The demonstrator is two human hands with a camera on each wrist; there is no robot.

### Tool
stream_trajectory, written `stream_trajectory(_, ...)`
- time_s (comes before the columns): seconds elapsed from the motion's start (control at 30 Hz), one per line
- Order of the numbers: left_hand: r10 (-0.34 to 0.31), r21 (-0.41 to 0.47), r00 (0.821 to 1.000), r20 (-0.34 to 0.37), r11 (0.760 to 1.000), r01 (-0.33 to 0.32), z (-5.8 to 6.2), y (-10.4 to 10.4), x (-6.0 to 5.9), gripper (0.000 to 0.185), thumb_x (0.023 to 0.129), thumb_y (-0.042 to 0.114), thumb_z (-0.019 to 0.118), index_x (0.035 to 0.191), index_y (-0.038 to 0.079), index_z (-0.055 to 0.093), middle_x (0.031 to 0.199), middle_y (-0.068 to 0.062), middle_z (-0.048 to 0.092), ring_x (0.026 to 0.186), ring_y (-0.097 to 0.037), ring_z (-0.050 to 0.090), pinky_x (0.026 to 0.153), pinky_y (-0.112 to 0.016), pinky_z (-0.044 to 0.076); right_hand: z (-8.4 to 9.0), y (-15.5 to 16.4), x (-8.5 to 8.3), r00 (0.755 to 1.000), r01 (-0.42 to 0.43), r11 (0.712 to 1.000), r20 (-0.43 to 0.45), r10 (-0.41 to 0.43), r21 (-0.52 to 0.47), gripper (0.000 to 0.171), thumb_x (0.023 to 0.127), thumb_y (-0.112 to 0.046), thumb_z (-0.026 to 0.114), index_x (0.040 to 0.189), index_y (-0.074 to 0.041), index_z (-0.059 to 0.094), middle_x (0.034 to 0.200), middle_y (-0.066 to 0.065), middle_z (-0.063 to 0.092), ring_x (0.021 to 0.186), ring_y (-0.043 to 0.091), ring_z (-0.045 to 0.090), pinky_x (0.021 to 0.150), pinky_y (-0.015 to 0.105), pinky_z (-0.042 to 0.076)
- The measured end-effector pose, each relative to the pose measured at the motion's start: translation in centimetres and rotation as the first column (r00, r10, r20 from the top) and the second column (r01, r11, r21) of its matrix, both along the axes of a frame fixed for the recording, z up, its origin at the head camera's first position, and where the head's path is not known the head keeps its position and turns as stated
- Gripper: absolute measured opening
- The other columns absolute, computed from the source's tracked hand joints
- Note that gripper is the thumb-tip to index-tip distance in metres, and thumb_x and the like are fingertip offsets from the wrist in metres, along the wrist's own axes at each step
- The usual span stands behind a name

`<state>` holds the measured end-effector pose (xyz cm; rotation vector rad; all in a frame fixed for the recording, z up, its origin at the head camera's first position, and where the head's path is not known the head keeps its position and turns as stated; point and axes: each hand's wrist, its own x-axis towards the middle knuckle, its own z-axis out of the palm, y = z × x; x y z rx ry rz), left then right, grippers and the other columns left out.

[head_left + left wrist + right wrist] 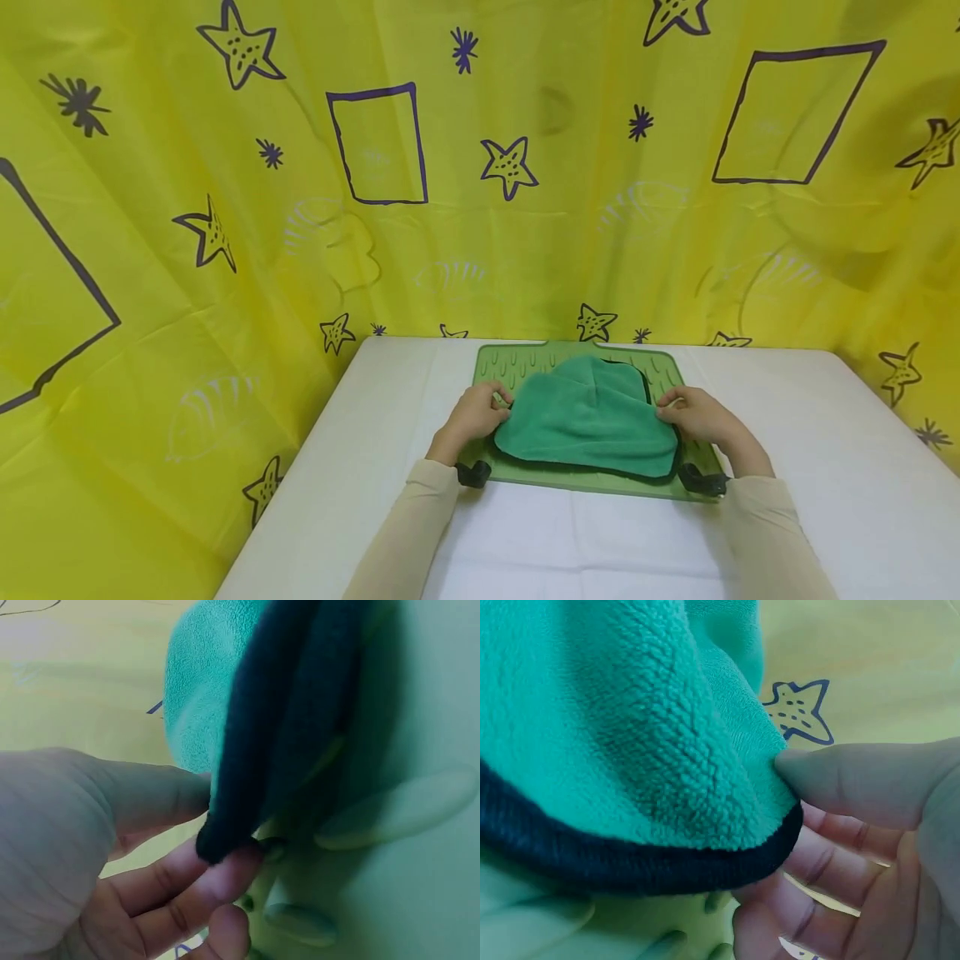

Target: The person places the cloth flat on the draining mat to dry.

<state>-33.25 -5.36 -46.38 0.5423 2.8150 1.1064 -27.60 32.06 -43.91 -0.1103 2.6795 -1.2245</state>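
Observation:
A green plush cloth with dark edging lies bunched and partly folded over a light green mat with raised oval bumps. My left hand pinches the cloth's left edge between thumb and fingers; in the left wrist view the dark border stands up off the mat. On the other side, my right hand grips a right-hand corner. In the right wrist view its thumb presses on the plush face, with the fingers beneath the dark hem.
The mat rests on a white-covered table. A yellow curtain printed with stars and rectangles hangs behind the table and along its left side. Small black devices sit at the left wrist and right wrist.

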Motion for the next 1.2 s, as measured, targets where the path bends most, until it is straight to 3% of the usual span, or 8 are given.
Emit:
stream_trajectory(0.17,-0.014,0.006,1.000,-0.006,1.000,0.014,0.7,-0.4,-0.1,0.010,0.089,0.007,0.075,0.099,0.010,0.071,0.079,-0.003,0.071,0.069,-0.011,0.060,0.062,-0.025,0.046,0.1,0.4,0.0,1.000,-0.008,1.000,-0.028,0.008,0.007,0.035,0.100,-0.013,0.060,0.122,0.014,0.054,0.080,0.006,0.058,0.063,0.016,0.050,0.059,0.031,0.045)
stream_trajectory(0.43,-0.089,-0.001,0.991,0.098,0.996,0.090,1.7,-1.3,-0.2,0.008,0.091,0.009,0.073,0.097,0.010,0.069,0.075,-0.003,0.063,0.061,-0.013,0.053,0.055,-0.024,0.043,0.3,1.3,-0.1,1.000,0.009,1.000,0.021,-0.009,0.002,0.032,0.100,-0.014,0.060,0.120,0.010,0.054,0.076,0.003,0.054,0.067,0.017,0.051,0.062,0.031,0.045)
stream_trajectory(0.53,-0.070,-0.009,0.994,0.085,0.997,0.071,1.4,-1.2,-0.3,0.006,0.096,0.015,0.068,0.100,0.011,0.070,0.077,-0.001,0.062,0.063,-0.012,0.052,0.056,-0.024,0.042,0.2,1.4,-0.2,0.999,0.025,1.000,0.026,-0.025,0.004,0.031,0.103,-0.016,0.057,0.119,0.010,0.055,0.073,0.003,0.055,0.068,0.017,0.053,0.062,0.032,0.047)
stream_trajectory(0.7,0.002,0.010,1.000,-0.006,1.000,-0.002,0.9,-0.6,-0.6,0.013,0.101,0.021,0.062,0.106,0.011,0.070,0.082,-0.005,0.068,0.067,-0.015,0.056,0.059,-0.027,0.044,0.1,1.4,-0.3,0.998,0.067,0.998,0.002,-0.067,0.002,0.031,0.105,-0.017,0.053,0.118,0.011,0.054,0.075,0.006,0.060,0.071,0.018,0.055,0.063,0.032,0.049)
stream_trajectory(0.93,0.045,-0.005,0.998,-0.050,0.999,-0.045,0.6,0.2,-1.2,0.016,0.102,0.022,0.062,0.110,0.012,0.071,0.097,-0.007,0.075,0.082,-0.020,0.067,0.071,-0.035,0.053,0.2,0.8,-0.4,0.996,0.090,0.996,0.000,-0.090,-0.007,0.038,0.105,-0.019,0.052,0.126,0.014,0.051,0.112,0.026,0.064,0.089,0.022,0.059,0.073,0.033,0.052)
stream_trajectory(1.07,0.045,-0.017,0.995,-0.086,0.999,-0.047,0.7,0.9,-2.4,0.017,0.102,0.024,0.062,0.110,0.014,0.074,0.102,-0.009,0.076,0.089,-0.025,0.070,0.075,-0.039,0.055,0.4,0.4,-1.0,0.998,0.056,0.998,-0.029,-0.055,0.037,0.041,0.105,-0.020,0.052,0.127,0.014,0.052,0.122,0.034,0.060,0.097,0.030,0.062,0.078,0.037,0.053)
stream_trajectory(1.2,0.044,-0.018,0.996,-0.076,0.999,-0.045,0.7,1.6,-4.0,0.021,0.103,0.026,0.062,0.110,0.014,0.077,0.111,-0.009,0.075,0.101,-0.028,0.070,0.082,-0.041,0.056,0.7,0.2,-2.0,1.000,-0.010,0.996,-0.004,0.011,0.089,0.043,0.106,-0.022,0.053,0.129,0.014,0.052,0.126,0.036,0.058,0.103,0.035,0.063,0.082,0.042,0.055)
